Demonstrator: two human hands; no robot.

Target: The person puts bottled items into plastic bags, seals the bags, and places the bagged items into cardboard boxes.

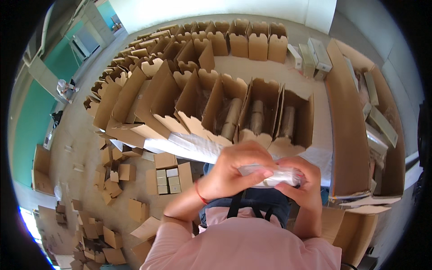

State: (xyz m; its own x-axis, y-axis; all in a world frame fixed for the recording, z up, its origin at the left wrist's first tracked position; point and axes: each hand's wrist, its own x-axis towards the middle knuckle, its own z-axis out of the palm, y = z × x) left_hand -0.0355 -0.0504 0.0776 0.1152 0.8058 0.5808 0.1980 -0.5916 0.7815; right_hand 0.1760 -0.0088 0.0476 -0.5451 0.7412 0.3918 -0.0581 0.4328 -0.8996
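Observation:
In front of my body, a small white bundle in clear, shiny plastic wrap (281,176) is held between my two hands; what is inside cannot be made out. My left hand (243,163), a red string at its wrist, is closed with thumb and fingers on the bundle's left part. Curled around the right end is my right hand (307,179), thumb below and fingers above. Just beyond stand open cardboard boxes in a row, the nearest a tall carton (302,101). Inside it a brown cylinder (288,122) stands against the wall.
More open cartons (218,42) fill the table behind. Right, a large cardboard bin (337,135) holds pale narrow boxes (382,126). Several flat boxes (317,54) lie at the back right. An open carton of small boxes (185,173) and scattered cartons (114,237) cover the left floor.

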